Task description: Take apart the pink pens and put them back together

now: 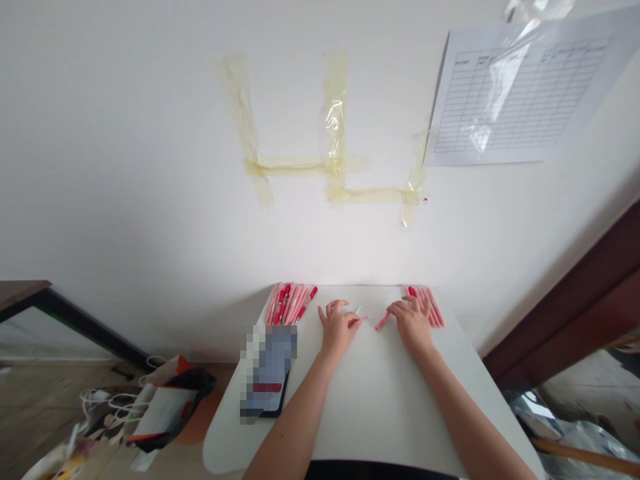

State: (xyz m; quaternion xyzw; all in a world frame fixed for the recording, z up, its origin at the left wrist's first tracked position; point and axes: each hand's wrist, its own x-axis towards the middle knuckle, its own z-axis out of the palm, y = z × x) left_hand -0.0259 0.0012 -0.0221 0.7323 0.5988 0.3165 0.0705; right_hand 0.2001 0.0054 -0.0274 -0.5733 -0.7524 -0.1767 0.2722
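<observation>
Head view: my left hand [340, 328] pinches what looks like a thin white refill [358, 311]. My right hand [413, 321] pinches a pink pen barrel [383, 321] just beside it, over the white table [380, 400], between the left pen pile [290, 303] and the right pen pile [432, 308].

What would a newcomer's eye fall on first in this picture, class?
The eye lands on two hands at the far edge of the white table: the left hand pinches a thin white stick, and the right hand a pink tube. Pink and red pens flank them in a left heap and a right heap. Above, yellowed tape strips cross the wall beside a gridded sheet at upper right.
</observation>
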